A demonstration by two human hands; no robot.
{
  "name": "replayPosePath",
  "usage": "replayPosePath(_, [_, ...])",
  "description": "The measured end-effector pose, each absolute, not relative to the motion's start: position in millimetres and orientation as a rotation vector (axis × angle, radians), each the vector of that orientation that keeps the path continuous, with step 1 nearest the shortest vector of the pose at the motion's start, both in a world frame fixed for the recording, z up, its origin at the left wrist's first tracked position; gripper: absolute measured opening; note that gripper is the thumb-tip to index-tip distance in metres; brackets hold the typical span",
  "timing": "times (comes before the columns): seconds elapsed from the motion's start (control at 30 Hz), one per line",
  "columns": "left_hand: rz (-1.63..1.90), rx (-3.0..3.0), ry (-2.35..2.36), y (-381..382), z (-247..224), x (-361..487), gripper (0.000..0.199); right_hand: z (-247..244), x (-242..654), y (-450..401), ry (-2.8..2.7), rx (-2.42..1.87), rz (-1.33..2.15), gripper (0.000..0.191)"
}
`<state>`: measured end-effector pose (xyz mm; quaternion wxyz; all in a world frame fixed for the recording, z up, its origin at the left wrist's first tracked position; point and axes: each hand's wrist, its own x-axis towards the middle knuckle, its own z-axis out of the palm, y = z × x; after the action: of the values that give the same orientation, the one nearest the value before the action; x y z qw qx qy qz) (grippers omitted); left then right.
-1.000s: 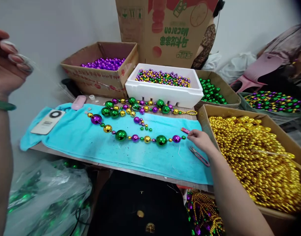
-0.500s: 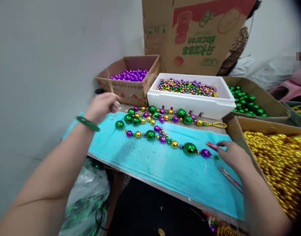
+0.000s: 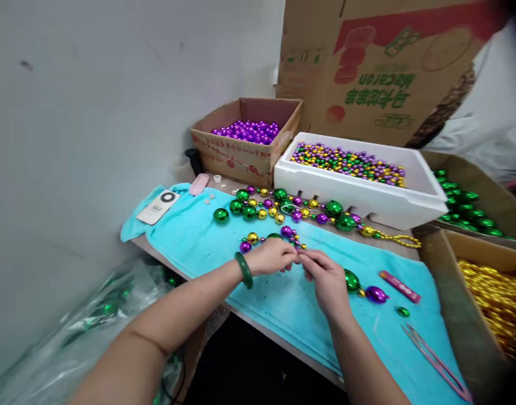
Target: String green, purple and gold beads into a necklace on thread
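My left hand [image 3: 271, 257], with a green bangle on the wrist, meets my right hand [image 3: 326, 277] fingertip to fingertip over the middle of a bead strand. Both hands are closed in a pinch; whatever lies between the fingertips is too small to make out. The strand of purple, gold and green beads [image 3: 376, 294] lies on the turquoise towel [image 3: 278, 315], partly covered by my hands. To the right of my right hand are a slim red packet [image 3: 400, 286], a loose green bead [image 3: 403, 311] and pink-handled thread snips [image 3: 437, 360].
Longer bead garlands [image 3: 333, 208] lie behind. At the back stand a carton of purple beads [image 3: 232, 152] and a white foam box [image 3: 359, 194] of mixed small beads. Cartons of green [image 3: 494, 191] and gold beads [image 3: 472, 298] flank the right. A phone [image 3: 158, 207] rests at the left.
My left hand has come from the towel's far left edge to the middle. My right hand has left the red packet and moved left to meet it. The view has shifted left.
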<state>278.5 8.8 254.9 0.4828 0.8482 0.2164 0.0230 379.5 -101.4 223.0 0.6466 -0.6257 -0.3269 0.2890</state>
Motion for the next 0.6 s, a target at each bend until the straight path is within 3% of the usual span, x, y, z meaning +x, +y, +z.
replayPosePath(0.1, [-0.010,2.158,0.468,12.4,245.4,272.8,0.023,209.1,373.8,-104.6,-0.680,-1.406,0.690,0.024])
replayPosePath(0.2, [0.047,2.151,0.451,38.1,252.1,260.2,0.033,208.4,373.0,-107.4,-0.567,-1.271,0.874,0.028])
replayPosePath(0.37, [0.568,2.441,1.159,128.5,256.7,217.3,0.032,218.4,383.1,-116.0,-0.529,-1.305,1.012,0.032])
replayPosePath(0.47, [0.389,2.366,1.565,168.8,235.5,194.0,0.061,218.8,383.2,-120.4,-0.610,-1.422,1.010,0.032])
replayPosePath(0.6, [0.445,2.162,1.521,172.9,215.5,185.3,0.054,213.0,376.0,-123.0,-0.752,-1.510,0.977,0.032])
